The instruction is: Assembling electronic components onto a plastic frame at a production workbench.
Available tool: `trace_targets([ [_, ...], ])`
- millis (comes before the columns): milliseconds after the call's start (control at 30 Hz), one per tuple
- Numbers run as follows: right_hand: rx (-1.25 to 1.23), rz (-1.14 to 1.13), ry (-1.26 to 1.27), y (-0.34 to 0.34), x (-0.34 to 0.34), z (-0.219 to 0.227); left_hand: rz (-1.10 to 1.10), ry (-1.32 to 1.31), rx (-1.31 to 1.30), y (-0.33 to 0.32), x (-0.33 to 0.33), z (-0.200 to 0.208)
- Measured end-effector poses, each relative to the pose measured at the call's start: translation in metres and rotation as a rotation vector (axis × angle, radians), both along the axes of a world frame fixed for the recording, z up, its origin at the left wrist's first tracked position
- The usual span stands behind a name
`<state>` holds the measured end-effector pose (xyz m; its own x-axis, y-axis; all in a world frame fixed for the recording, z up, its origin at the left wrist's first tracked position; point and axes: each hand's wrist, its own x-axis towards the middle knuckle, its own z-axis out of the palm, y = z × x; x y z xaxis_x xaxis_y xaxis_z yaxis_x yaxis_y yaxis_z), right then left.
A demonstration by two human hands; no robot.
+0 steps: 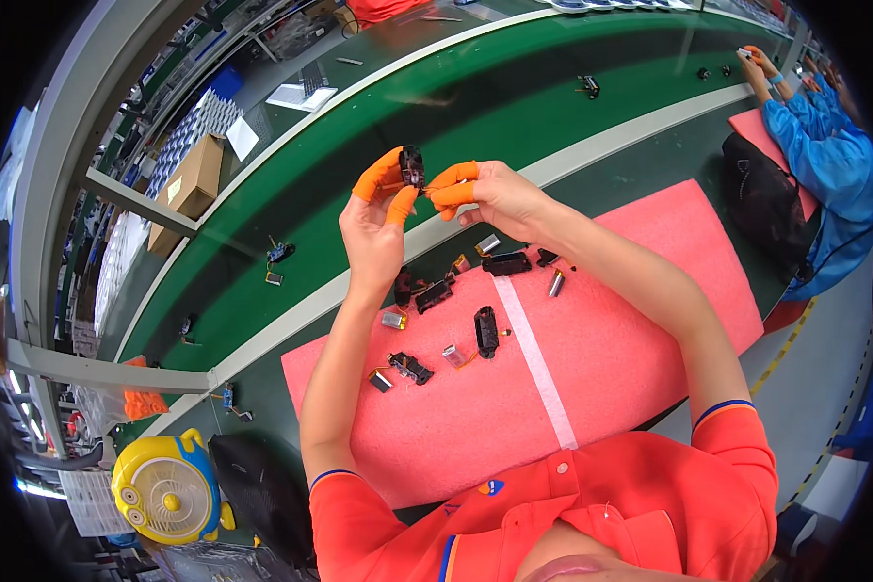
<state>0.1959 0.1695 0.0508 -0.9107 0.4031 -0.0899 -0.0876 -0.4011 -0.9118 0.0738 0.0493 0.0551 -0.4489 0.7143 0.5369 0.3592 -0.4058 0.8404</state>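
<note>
My left hand (376,218), with orange finger cots, grips a small black plastic housing (412,167) upright between thumb and fingers above the green belt. Close beside it, my right hand (480,194), also in orange cots, pinches at the housing's lower edge; what lies between those fingertips is too small to tell. On the pink foam mat (630,291) below lie several black housings, among them one standing lengthwise (486,332) and one (410,368) with parts inside. Silver battery cells lie among them, such as one (394,319) with yellow tape and another (556,283).
The green conveyor belt (514,126) curves past the mat, carrying small assemblies such as one with a blue board (279,252). A yellow fan (170,495) stands at lower left, below a metal frame post (63,145). A co-worker in blue (824,165) sits at right beside a black bag (761,199).
</note>
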Motion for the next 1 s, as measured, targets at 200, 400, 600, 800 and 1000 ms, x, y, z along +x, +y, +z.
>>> trace_targets([
  [200,0.577,-0.307,0.114,0.000,0.004,-0.007,-0.150,-0.393,-0.106,0.006,0.001,-0.003],
  [400,1.025,-0.482,0.192,-0.001,0.003,-0.005,-0.282,-0.612,-0.115,0.004,0.003,0.000],
  [600,1.214,-0.388,0.469,0.007,0.004,-0.007,-0.359,-0.830,-0.102,0.003,-0.012,-0.005],
  [800,0.986,-0.359,0.097,-0.009,0.009,0.005,-0.326,-0.608,-0.071,-0.001,-0.004,-0.007],
  [1000,1.080,-0.478,0.182,-0.012,0.004,-0.008,-0.301,-0.565,-0.111,-0.001,-0.003,-0.010],
])
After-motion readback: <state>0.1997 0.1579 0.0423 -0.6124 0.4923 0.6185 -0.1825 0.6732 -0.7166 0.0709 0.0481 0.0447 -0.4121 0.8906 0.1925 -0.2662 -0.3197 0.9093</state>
